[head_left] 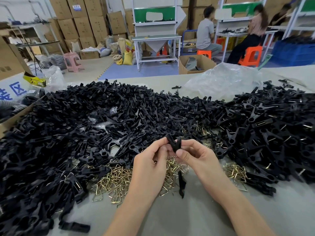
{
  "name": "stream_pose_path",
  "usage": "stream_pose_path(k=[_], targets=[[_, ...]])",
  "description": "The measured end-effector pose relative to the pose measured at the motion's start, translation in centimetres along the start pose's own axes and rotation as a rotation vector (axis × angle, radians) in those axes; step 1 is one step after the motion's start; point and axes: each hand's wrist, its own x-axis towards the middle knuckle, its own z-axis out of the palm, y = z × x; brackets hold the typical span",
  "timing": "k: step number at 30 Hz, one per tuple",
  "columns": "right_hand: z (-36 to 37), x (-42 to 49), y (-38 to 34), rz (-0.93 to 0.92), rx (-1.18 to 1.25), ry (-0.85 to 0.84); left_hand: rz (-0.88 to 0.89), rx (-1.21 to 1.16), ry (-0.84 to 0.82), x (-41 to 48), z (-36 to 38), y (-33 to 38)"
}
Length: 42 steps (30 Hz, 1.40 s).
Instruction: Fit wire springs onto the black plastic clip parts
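**Both hands on one clip (173, 143)**

The left hand (150, 161) and right hand (193, 156) each pinch the clip at the fingertips, raised above the table (196, 215). Can't tell if a spring is seated on it. The springs (117, 180) are heaped directly under the hands. Clip parts (81, 126) are piled left, behind and right. One lone part (181, 183) lies between the forearms. A clear bag (221, 80) sits behind the pile.

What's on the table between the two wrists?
Head view: below the held clip part, one loose clip part and some wire springs lie on the table.
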Motion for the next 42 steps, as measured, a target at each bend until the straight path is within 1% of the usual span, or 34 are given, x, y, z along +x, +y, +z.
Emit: stream_pose_path(k=[3,5,7,9,11,14,17,20,22,27,31,34,36,39,42], targets=[[-0.2,0.2,0.0,-0.021,0.013,0.088,0.146,0.428,-0.01,0.2,-1.0,-0.6],[-0.6,0.5,0.0,-0.02,0.034,0.159,0.191,0.688,-0.101,0.3,-1.5,-1.0],[-0.9,0.7,0.1,-0.014,0.109,0.209,0.198,0.88,-0.225,0.1,-1.4,-1.6],[-1.0,0.8,0.2,-0.002,0.15,0.237,0.175,0.968,-0.285,0.0,-1.1,-2.0],[-0.9,0.8,0.3,0.01,0.134,0.238,0.187,0.934,-0.267,0.1,-0.9,-2.2],[-1.0,0.8,0.4,0.028,0.097,0.223,0.193,0.799,-0.191,0.2,-0.9,-2.2],[-0.9,0.8,0.3,0.029,0.104,0.211,0.109,0.565,-0.105,0.3,-1.1,-1.9],[-0.8,0.8,0.2,0.039,0.13,0.206,0.081,0.426,-0.023,0.2,-1.2,-1.2],[-0.7,0.7,0.2,0.049,0.132,0.2,0.042,0.37,-0.018,0.1,-1.3,-1.0],[-0.6,0.5,0.1,0.053,0.1,0.169,0.004,0.344,0.0,0.1,-1.1,-1.0],[-0.5,0.4,0.1,0.045,0.076,0.125,-0.087,0.145,0.019,0.3,-0.9,-0.7],[-0.5,0.4,0.0,0.024,-0.03,0.087,-0.146,-0.024,0.041,0.5,-0.9,-0.4],[-0.5,0.4,0.0,0.016,-0.094,0.071,-0.167,-0.095,0.047,0.6,-1.0,-0.2],[-0.5,0.5,0.2,0.024,-0.123,0.045,-0.193,-0.147,0.045,0.7,-1.2,0.0],[-0.5,0.5,0.4,0.008,-0.166,0.049,-0.195,-0.118,0.023,0.7,-1.4,0.1]])
